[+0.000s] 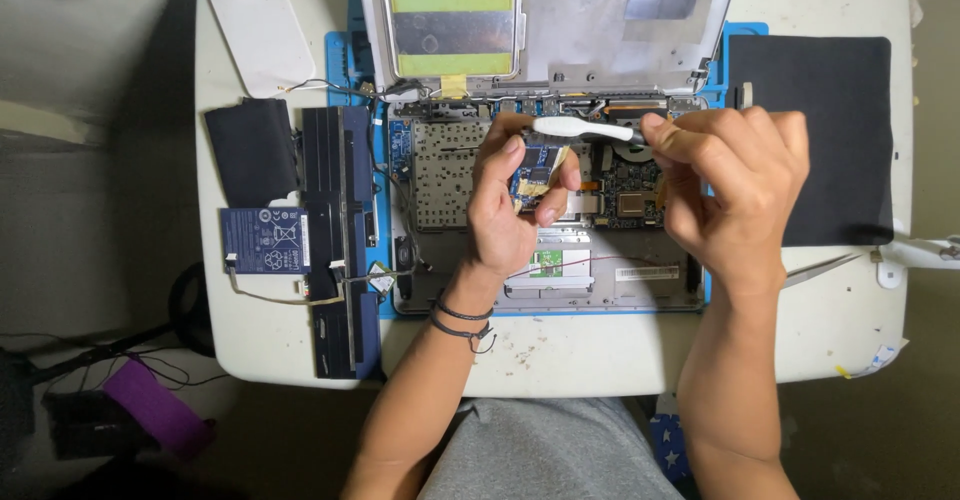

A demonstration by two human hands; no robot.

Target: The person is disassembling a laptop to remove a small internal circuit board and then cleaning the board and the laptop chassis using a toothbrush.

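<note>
My left hand (508,205) holds a small blue circuit board (535,172) with tan tape on it, pinched between thumb and fingers above an opened laptop base (440,175). My right hand (735,185) grips the dark handle of a white brush-like tool (580,127), whose white head points left over the top of the small board. The laptop's inner boards and a copper heat pipe (630,110) show between my hands. Its opened lid (550,20) stands at the far side.
The laptop lies on a blue mat (342,50) on a white table (560,355). To the left are a long black battery (340,240), a black pad (250,150) and a blue labelled module (265,241). A black mat (830,130) and white-handled scissors (880,258) sit at right.
</note>
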